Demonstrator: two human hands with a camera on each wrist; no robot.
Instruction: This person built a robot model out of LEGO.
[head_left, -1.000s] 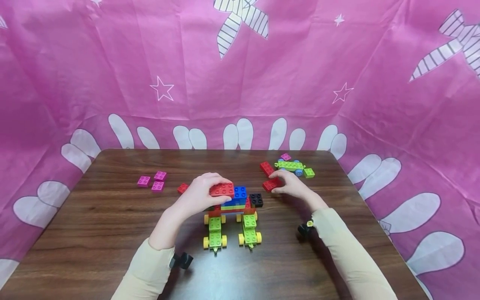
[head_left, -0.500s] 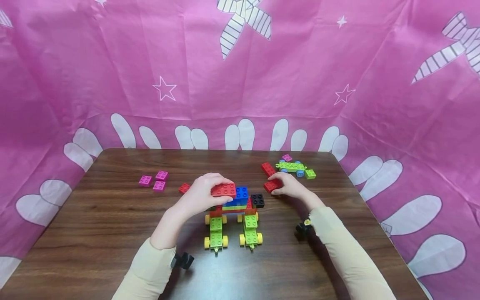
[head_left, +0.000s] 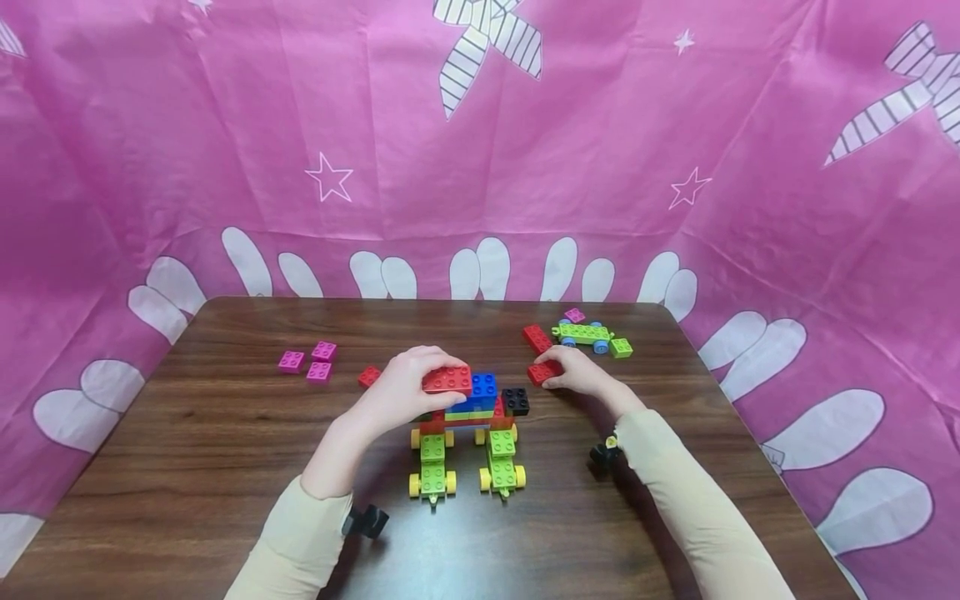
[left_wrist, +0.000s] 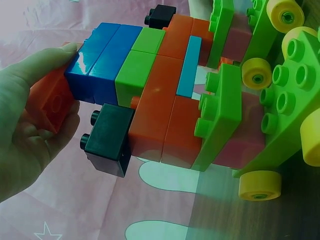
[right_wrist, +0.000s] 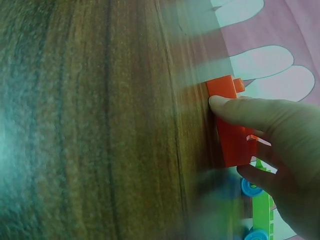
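In the middle of the table stands a built figure of bricks: blue bricks [left_wrist: 100, 65] on top, then green and red ones, black bricks [left_wrist: 110, 135] at the sides, and green wheeled bases [head_left: 501, 471] with yellow wheels below. My left hand [head_left: 401, 383] grips a red brick [head_left: 447, 380] at the top of the blue ones, sticking out past them; how firmly it is joined I cannot tell. To the right, my right hand [head_left: 581, 372] pinches another red brick [right_wrist: 232, 130] low at the tabletop, thumb on one side. Its far fingers are partly hidden.
Beyond my right hand lie a red brick [head_left: 537, 338], a green wheeled base [head_left: 582, 333] with blue wheels, a small green brick [head_left: 620, 347] and a pink one [head_left: 574, 315]. Pink bricks [head_left: 291, 361] lie at left. One red brick [head_left: 368, 377] sits behind my left hand.
My right wrist and sleeve have shifted slightly left, while the fingers stay at the red brick. The left hand keeps its place on the figure. The head view has shifted a little.
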